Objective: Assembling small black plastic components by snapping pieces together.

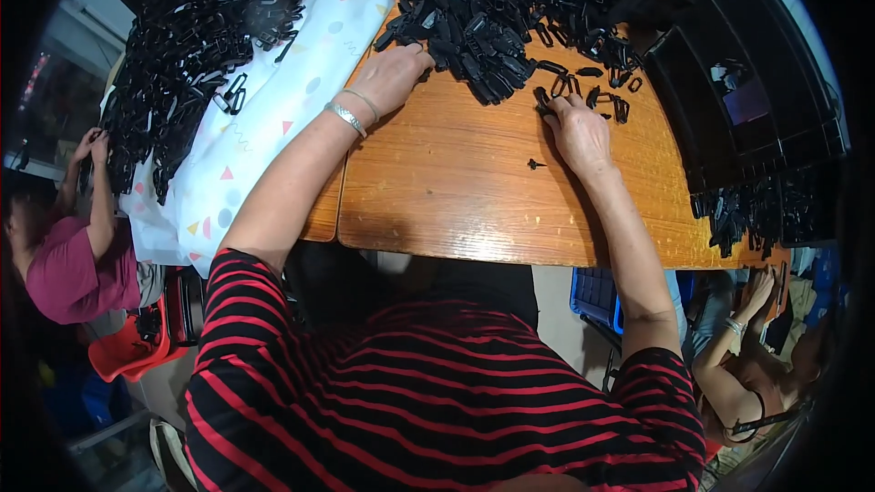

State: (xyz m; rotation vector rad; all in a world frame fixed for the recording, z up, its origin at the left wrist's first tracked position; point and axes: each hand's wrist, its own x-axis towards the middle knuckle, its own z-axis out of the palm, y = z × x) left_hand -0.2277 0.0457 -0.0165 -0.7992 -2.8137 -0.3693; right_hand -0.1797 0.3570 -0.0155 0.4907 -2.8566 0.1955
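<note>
My left hand (395, 77) is at the near left edge of a big pile of black plastic parts (474, 27). Its fingers are curled down against the parts, and what they grip is mostly hidden. Farther right, my right hand (581, 135) rests low over the table, thumb and fingers closed around a small black plastic part (543, 100). Several loose black oblong frames (622, 110) lie just beyond those fingers. One tiny black piece (535, 164) sits alone on the wood between my hands.
The brown wooden table (437, 210) ends close to my body. At left, a white patterned sheet (314, 73) carries another heap of black parts (182, 64). A black crate (747, 82) stands at right. Co-workers sit at left (77, 264) and lower right (752, 364).
</note>
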